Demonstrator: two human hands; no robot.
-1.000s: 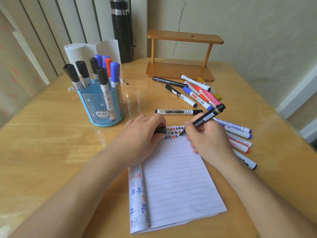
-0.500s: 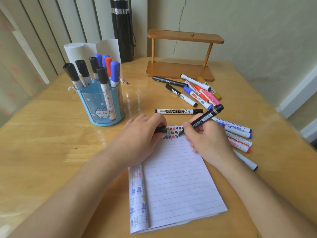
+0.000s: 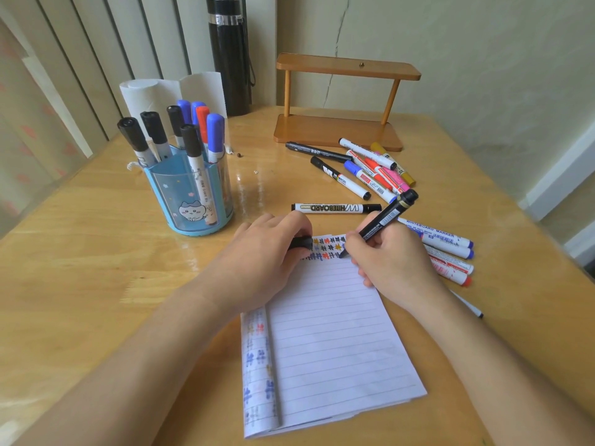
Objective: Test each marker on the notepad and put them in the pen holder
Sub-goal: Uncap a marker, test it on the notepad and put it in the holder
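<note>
At notepad (image 3: pixel 328 333) top edge | black marker (image 3: pixel 383 220) is pinched by right hand (image 3: pixel 389 259), tip on paper | what seems its cap (image 3: pixel 301 243) is gripped by left hand (image 3: pixel 264 252) | short light stroke advised, sheet pinned flat | pen holder (image 3: pixel 190 201) stands far-left.

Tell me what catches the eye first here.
At the centre, the right hand grips a black marker with its tip at the top edge of the notepad, next to coloured test marks. The left hand holds the cap. A blue pen holder packed with markers stands at the left, and loose markers lie scattered at the right, in front of a wooden stand.
</note>
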